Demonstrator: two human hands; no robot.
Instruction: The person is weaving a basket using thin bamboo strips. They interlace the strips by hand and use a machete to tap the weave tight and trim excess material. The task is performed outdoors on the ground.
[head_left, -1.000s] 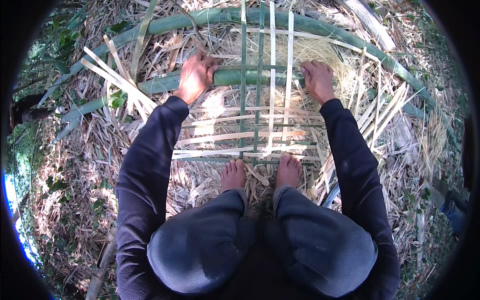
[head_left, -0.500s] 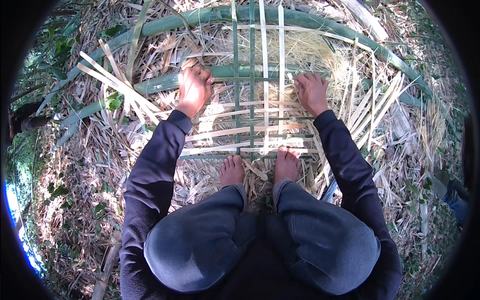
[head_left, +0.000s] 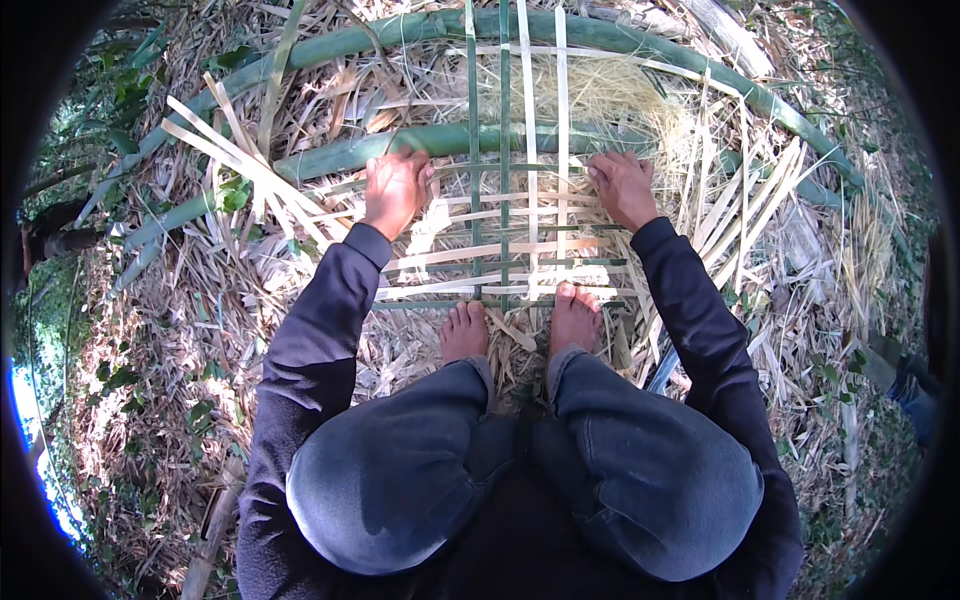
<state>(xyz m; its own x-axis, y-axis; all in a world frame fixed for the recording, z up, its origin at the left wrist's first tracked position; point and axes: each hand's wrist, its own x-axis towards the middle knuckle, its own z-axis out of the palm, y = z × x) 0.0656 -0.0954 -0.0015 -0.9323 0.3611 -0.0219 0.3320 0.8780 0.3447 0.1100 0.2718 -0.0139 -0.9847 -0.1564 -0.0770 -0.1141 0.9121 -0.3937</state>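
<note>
A thin green bamboo strip [head_left: 487,167] lies crosswise over the upright strips, between my two hands. My left hand [head_left: 396,190] is closed at its left end, just below a thick green bamboo pole. My right hand [head_left: 623,190] has its fingers curled in at the strip's other end. Two green upright strips [head_left: 504,90] and two pale upright strips [head_left: 562,90] run away from me. Closer to my feet, several pale cross strips [head_left: 430,262] and green ones pass through them in an open weave.
My bare feet [head_left: 464,332] rest at the weave's near edge. Beyond my hands lie a green bamboo pole [head_left: 340,157] and a longer curved pole [head_left: 400,32]. Loose pale strips [head_left: 245,165] are heaped at left, more strips [head_left: 750,215] at right. Dry leaves and shavings cover the ground.
The green cross strip has come slightly nearer to me, away from the thick pole. My left hand has shifted a little right and nearer; my right hand has barely moved.
</note>
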